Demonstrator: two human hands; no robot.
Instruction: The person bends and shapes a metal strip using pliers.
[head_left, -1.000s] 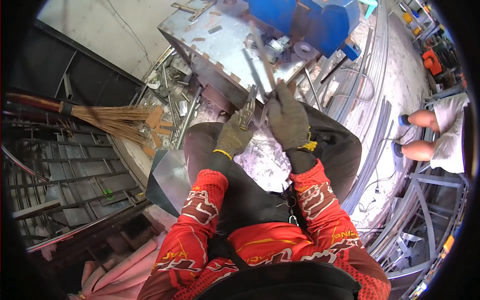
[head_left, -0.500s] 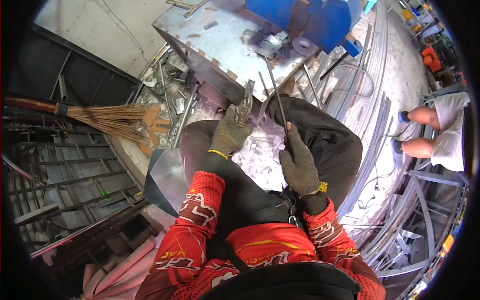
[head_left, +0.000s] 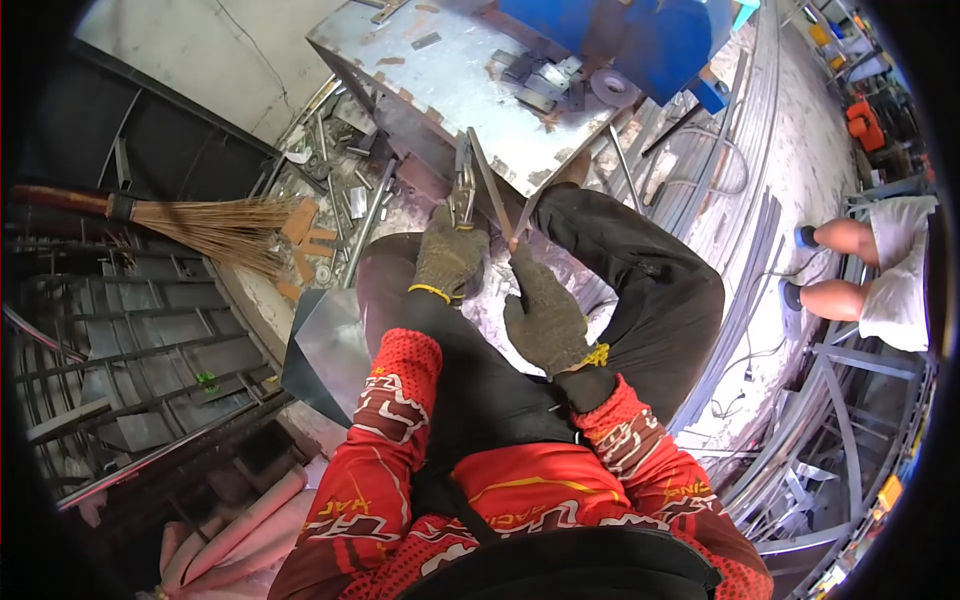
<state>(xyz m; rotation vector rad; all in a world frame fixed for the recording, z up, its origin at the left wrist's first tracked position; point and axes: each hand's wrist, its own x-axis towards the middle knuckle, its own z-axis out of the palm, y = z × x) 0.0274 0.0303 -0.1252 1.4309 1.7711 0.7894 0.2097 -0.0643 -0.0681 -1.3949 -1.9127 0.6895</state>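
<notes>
Left gloved hand (head_left: 450,257) was closed around narrow metal piece (head_left: 463,183), which jutted beyond fingers. Right gloved hand (head_left: 543,312), forefinger extended, gripped near end of long thin bar (head_left: 490,187); bar slanted forward-left, far end beside metal piece. Metal table (head_left: 440,80) stood ahead of both hands.

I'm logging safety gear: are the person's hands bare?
No, the left hand and right hand both wear brownish, yellow-edged gloves.
</notes>
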